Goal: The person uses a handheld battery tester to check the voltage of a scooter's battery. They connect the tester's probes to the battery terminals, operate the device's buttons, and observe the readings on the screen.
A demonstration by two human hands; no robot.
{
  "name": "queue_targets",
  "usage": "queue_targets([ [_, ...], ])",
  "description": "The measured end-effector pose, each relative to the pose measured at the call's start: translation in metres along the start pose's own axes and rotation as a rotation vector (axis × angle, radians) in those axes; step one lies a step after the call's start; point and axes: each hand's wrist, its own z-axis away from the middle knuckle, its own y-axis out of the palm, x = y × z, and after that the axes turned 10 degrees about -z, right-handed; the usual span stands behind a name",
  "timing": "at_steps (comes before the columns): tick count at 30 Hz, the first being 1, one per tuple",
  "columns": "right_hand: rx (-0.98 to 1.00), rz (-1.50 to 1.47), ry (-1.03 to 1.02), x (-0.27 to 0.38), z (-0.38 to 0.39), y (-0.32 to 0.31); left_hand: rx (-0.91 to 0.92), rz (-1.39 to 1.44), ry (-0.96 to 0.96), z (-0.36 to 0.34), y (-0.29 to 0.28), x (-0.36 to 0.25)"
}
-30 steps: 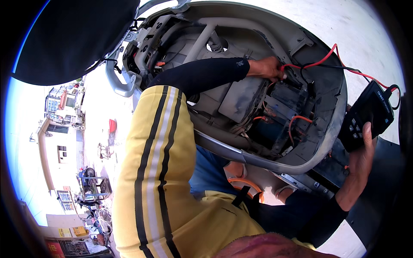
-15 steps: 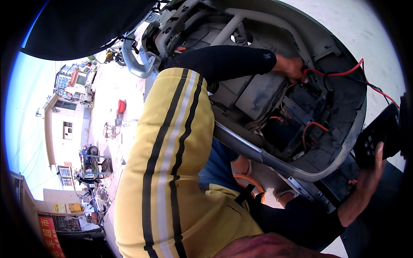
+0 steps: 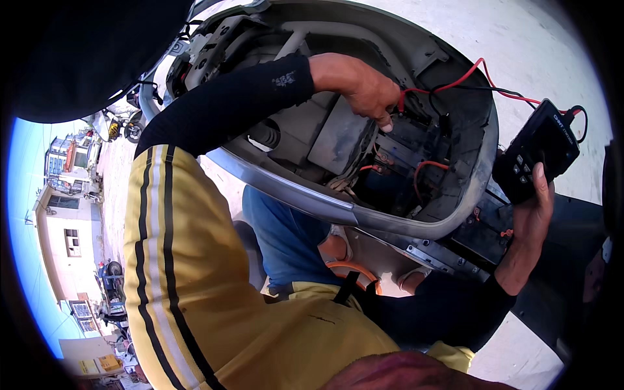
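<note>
My left hand (image 3: 364,91) reaches into the open body of a scooter (image 3: 354,211), its fingers curled beside a red clamp (image 3: 401,102). What those fingers grip, if anything, is hidden. Under and beside the hand lie dark batteries (image 3: 416,138) with short orange-red wires (image 3: 426,166). My right hand (image 3: 534,211) holds a black handheld tester (image 3: 539,149) with a screen and buttons, thumb on its front. A red cable (image 3: 484,65) and a black cable run from the tester to the battery bay, the red one ending at the clamp.
A grey box-like cover (image 3: 338,140) sits left of the batteries inside the scooter body. Below the tester is a dark panel (image 3: 481,231) with orange-capped terminals. An orange hoop (image 3: 354,266) lies near my feet. Buildings (image 3: 68,237) and parked vehicles stand far left.
The view has shifted, so the scooter appears further left. My right hand has raised the tester, showing more of its front and top. My left hand stays by the red clamp, its thumb now pointing down.
</note>
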Motion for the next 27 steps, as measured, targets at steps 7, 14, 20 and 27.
queue_targets([
  [7,0.065,0.036,-0.030,0.009,-0.006,0.010,-0.416,-0.010,0.089,0.054,-0.004,-0.051],
  [14,0.087,0.051,-0.060,0.012,-0.007,0.006,-0.572,-0.021,0.117,0.036,0.005,-0.051],
  [20,0.192,0.082,-0.028,0.001,-0.004,-0.008,-0.563,-0.179,0.103,0.026,0.020,-0.033],
  [27,0.164,-0.022,0.051,0.006,-0.010,-0.038,-0.578,-0.230,0.171,0.012,0.035,-0.026],
])
